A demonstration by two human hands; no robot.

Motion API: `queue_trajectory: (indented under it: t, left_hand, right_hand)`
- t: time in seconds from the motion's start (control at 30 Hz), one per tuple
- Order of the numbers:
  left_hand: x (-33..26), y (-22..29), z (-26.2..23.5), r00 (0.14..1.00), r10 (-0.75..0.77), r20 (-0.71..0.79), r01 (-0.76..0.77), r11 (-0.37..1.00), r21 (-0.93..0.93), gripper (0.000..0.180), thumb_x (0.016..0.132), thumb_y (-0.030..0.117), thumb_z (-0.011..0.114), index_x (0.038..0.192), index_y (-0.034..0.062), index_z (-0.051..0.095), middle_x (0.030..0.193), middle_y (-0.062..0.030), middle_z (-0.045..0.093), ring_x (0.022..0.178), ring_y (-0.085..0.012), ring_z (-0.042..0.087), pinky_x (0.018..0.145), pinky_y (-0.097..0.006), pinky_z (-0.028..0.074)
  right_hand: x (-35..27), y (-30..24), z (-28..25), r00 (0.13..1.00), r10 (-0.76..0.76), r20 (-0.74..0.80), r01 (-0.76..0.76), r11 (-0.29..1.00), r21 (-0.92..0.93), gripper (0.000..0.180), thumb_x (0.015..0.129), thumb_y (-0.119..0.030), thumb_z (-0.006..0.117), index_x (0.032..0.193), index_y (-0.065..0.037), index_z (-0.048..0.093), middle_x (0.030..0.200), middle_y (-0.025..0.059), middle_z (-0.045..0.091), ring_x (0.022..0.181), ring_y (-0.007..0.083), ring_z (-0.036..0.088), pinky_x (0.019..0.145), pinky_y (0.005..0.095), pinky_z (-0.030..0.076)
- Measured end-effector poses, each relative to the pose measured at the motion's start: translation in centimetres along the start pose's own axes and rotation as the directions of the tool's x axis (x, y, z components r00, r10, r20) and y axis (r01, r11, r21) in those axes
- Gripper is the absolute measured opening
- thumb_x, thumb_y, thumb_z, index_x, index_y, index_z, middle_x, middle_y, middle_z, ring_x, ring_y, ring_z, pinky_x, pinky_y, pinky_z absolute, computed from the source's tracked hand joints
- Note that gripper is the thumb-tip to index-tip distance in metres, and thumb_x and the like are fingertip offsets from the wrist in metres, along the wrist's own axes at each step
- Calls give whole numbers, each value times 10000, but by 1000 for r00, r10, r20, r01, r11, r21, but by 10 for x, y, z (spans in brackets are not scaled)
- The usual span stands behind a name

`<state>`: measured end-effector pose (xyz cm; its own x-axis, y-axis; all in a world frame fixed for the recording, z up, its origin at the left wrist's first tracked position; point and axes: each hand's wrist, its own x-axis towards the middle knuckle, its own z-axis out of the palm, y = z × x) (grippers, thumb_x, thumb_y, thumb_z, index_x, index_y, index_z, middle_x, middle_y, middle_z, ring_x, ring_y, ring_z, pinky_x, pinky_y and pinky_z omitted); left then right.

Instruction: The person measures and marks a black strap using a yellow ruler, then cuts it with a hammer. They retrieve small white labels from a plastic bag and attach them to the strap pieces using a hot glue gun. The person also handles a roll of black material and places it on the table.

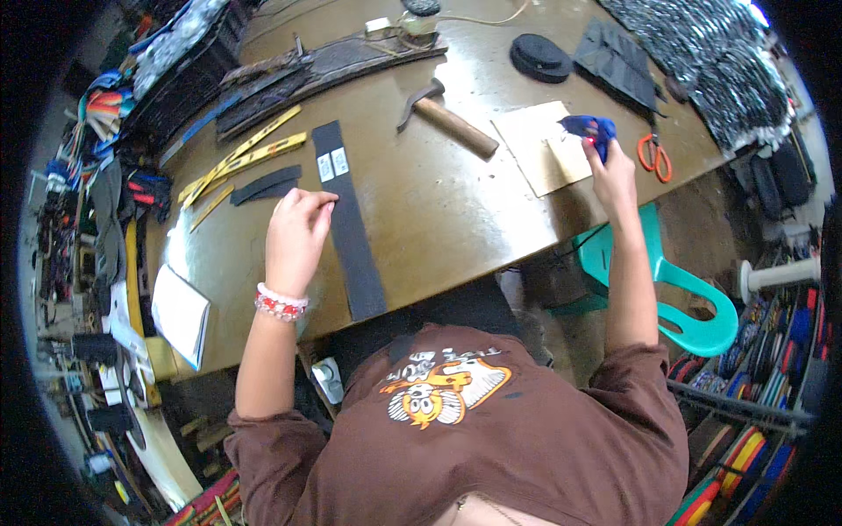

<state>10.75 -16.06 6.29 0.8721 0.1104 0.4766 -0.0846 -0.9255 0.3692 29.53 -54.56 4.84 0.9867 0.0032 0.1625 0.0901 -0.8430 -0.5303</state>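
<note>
One broad brown worktable (438, 219) carries everything, and a long black strip (349, 219) lies flat across it, its near end hanging just past the table's front edge. The strip looks thin, light and limp, so it would likely sag if lifted by one end; its long edges near the middle seem the safest hold. The left hand (296, 235) rests at the strip's left edge, fingers curled together with the tips pressing on it. The right hand (611, 171) is wrapped tightly around a blue glue gun (589, 131) over a tan cardboard sheet (542, 147). A wooden-handled hammer (445, 117) lies between them. Two small white rectangular labels (332, 164) sit side by side near the strip's far end.
</note>
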Motion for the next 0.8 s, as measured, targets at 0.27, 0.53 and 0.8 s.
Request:
queue_trajectory:
  t: [0.27, 0.53, 0.8]
  left_hand:
    - [-12, 18, 22, 843, -442, 305, 461, 305, -833, 159, 878, 134, 633, 994, 34, 678, 834, 8, 652, 693, -42, 555, 612, -189, 459]
    - [-24, 11, 3, 894, -425, 142, 302, 339, -891, 152, 874, 25, 592, 989, -40, 668, 1152, -152, 626, 1050, -167, 580, 933, -295, 437]
    - [-31, 8, 5, 920, -384, 80, 227, 353, -908, 145, 875, 17, 587, 985, -38, 663, 1169, -151, 615, 1043, -170, 583, 942, -307, 437]
  right_hand:
    - [-65, -119, -8, 793, -609, -17, 608, 789, 90, 214, 759, -213, 724, 875, -59, 629, 719, 141, 611, 642, 290, 604, 621, 355, 478]
    - [-134, -165, 45, 730, -676, -99, 645, 635, 425, 287, 653, -210, 799, 734, -34, 588, 673, 99, 521, 578, 268, 539, 536, 345, 441]
    - [-132, -169, 51, 731, -679, -66, 644, 655, 395, 263, 631, -180, 790, 717, -26, 594, 669, 90, 525, 587, 250, 530, 539, 329, 420]
